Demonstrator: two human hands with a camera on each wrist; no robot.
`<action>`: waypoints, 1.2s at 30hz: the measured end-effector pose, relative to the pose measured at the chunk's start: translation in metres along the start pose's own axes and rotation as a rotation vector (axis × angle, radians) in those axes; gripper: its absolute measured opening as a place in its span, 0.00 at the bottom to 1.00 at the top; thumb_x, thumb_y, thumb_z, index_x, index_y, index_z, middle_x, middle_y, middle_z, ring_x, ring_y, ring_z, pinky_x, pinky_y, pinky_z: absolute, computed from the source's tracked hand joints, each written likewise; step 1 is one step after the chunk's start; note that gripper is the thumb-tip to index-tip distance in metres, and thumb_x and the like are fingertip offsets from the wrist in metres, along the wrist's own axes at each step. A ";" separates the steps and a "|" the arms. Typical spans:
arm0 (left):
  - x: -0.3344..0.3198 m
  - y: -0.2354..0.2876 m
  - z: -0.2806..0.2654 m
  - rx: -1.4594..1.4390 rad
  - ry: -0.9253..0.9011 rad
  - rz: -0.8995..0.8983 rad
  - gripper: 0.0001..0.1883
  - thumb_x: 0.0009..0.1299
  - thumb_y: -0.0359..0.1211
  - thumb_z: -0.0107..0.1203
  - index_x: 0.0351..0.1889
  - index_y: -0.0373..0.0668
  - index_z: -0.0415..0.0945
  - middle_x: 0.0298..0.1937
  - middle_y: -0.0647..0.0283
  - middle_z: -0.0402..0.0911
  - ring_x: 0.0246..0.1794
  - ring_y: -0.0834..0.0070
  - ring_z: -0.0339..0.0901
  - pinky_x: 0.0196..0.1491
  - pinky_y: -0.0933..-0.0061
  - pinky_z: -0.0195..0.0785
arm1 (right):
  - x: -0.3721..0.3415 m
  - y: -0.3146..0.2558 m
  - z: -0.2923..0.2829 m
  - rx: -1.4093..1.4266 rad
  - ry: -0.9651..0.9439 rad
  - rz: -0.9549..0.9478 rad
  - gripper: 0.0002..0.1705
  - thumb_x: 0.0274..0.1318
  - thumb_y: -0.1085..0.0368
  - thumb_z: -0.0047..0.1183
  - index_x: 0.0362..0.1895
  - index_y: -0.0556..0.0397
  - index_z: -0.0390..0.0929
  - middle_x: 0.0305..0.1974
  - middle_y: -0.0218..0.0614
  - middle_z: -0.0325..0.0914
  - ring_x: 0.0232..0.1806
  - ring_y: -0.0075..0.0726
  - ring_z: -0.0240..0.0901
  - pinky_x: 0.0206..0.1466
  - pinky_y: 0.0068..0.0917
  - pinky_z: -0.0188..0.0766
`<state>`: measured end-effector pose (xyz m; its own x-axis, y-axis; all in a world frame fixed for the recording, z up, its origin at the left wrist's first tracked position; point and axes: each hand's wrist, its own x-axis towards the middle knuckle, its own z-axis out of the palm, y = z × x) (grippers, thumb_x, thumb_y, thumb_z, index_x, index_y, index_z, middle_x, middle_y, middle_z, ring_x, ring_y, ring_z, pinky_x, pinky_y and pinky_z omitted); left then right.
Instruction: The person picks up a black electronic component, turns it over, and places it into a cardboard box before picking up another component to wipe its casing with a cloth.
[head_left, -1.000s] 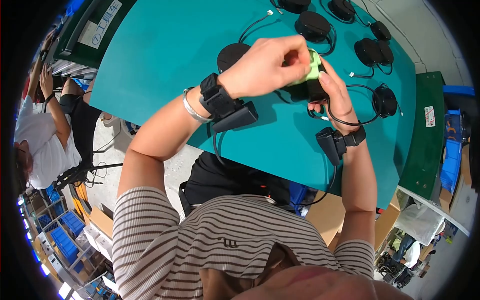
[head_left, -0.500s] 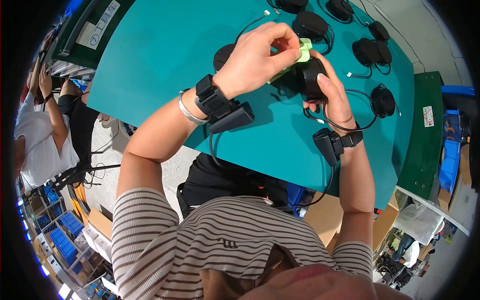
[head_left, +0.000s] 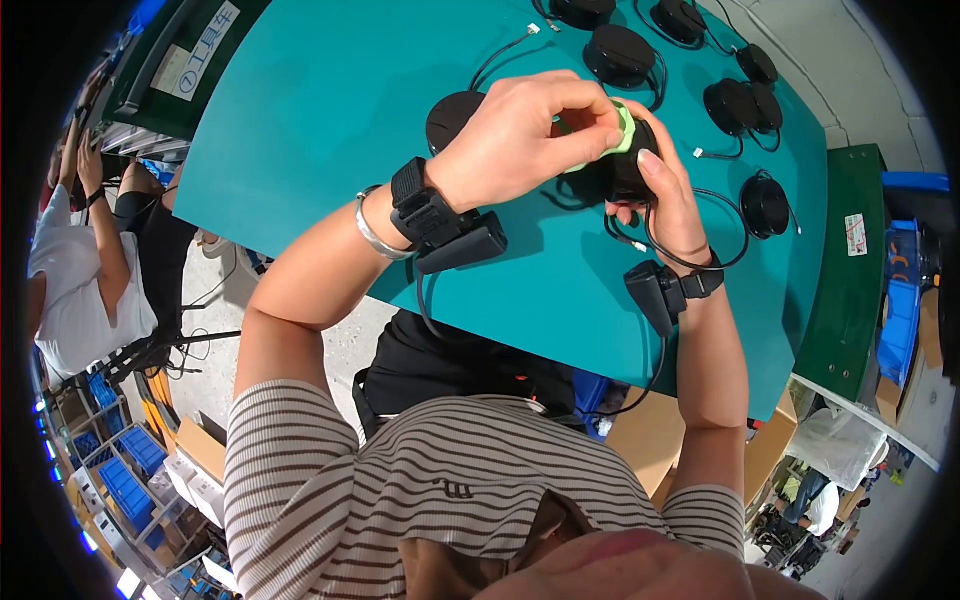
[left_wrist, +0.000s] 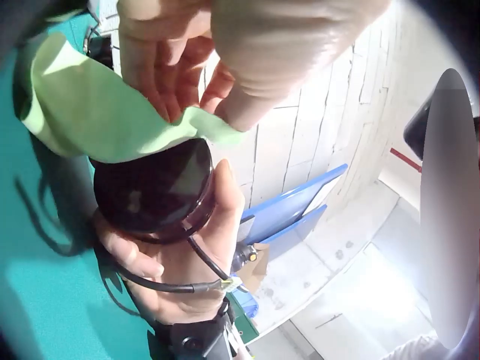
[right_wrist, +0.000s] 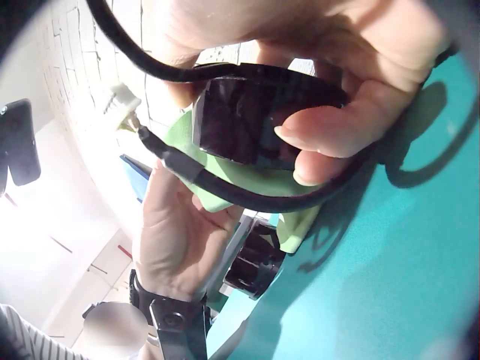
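Cloth (left_wrist: pixel 109 120), left fingers (head_left: pixel 580 94) shifted bodyward | along disc (left_wrist: pixel 150 187) rim | well inside table (head_left: pixel 310 140) edge

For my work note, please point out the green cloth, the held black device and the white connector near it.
Green cloth (left_wrist: pixel 109 120): left wrist view, its broad middle.
Black device (left_wrist: pixel 154 191): left wrist view, its round face.
White connector (right_wrist: pixel 120 105): right wrist view, its body.

From above, the head view looks forward and down over the table (head_left: pixel 330 130), a striped shirt (head_left: pixel 420 460) at six o'clock. Both wrist views look from close in (left hand (left_wrist: pixel 281 49) or right hand (right_wrist: pixel 322 41) at twelve o'clock), sharing the black disc (left_wrist: pixel 154 191) and green cloth (left_wrist: pixel 94 112).
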<state>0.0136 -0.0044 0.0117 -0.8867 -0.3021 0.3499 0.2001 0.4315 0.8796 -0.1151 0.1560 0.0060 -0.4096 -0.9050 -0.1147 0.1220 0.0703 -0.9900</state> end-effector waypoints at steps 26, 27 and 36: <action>-0.005 -0.005 0.010 -0.277 0.022 -0.210 0.05 0.72 0.28 0.54 0.37 0.38 0.69 0.31 0.68 0.77 0.30 0.85 0.75 0.33 0.80 0.72 | 0.001 0.003 0.001 -0.024 -0.009 -0.044 0.27 0.66 0.56 0.48 0.68 0.45 0.63 0.40 0.31 0.73 0.27 0.19 0.71 0.24 0.13 0.65; -0.004 -0.006 0.010 -0.302 0.016 -0.221 0.05 0.72 0.27 0.54 0.37 0.38 0.69 0.31 0.68 0.77 0.30 0.85 0.75 0.33 0.80 0.71 | 0.001 0.003 0.001 -0.019 -0.006 -0.042 0.27 0.66 0.56 0.48 0.68 0.45 0.63 0.40 0.31 0.73 0.27 0.19 0.71 0.24 0.13 0.65; -0.004 -0.004 0.012 -0.173 -0.001 -0.116 0.05 0.71 0.26 0.53 0.36 0.38 0.68 0.30 0.69 0.75 0.28 0.86 0.73 0.32 0.80 0.70 | 0.003 0.006 -0.003 -0.030 -0.022 -0.049 0.27 0.67 0.56 0.48 0.67 0.46 0.64 0.38 0.29 0.73 0.26 0.16 0.70 0.24 0.13 0.65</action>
<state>0.0118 0.0052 0.0029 -0.9084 -0.3401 0.2430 0.1652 0.2420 0.9561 -0.1184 0.1554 -0.0004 -0.3941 -0.9168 -0.0646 0.0751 0.0379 -0.9965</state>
